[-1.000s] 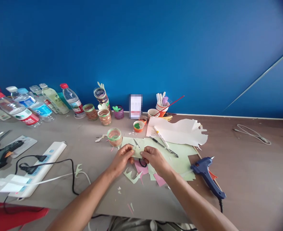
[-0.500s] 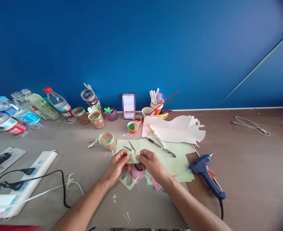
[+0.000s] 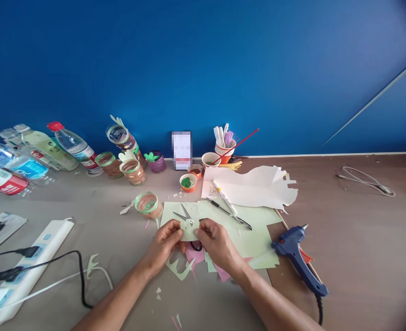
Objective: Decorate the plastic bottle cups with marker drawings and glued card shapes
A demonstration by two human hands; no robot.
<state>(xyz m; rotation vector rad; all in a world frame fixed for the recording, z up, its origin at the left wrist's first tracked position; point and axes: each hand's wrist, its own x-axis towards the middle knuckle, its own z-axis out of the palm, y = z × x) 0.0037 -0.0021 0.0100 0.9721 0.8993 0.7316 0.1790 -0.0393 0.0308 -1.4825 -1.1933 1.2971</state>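
Note:
A small pale green piece of paper (image 3: 189,232) is stretched between my two hands. My left hand (image 3: 170,236) pinches its left edge, and my right hand (image 3: 211,234) pinches the right edge. Right behind it lie scissors (image 3: 185,214) with their blades spread; a dark handle loop shows below the paper, the rest is hidden. Under them are large pale green sheets (image 3: 258,243), with pink paper scraps (image 3: 195,257) and a jagged green offcut (image 3: 180,269) nearer me. A brown jar with a green rim (image 3: 148,205) stands left of the sheets.
A blue glue gun (image 3: 297,257) lies at the right, its cord running toward me. Pens (image 3: 228,213) rest across the sheets. Paint cups (image 3: 188,183), a phone (image 3: 182,151) and decorated jars (image 3: 133,171) line the back. Bottles (image 3: 75,147) and a power strip (image 3: 33,271) occupy the left.
The view has shifted slightly, so the things on the left appear farther left. Both hands keep their pinch on the small green paper, which appears a little lower and flatter.

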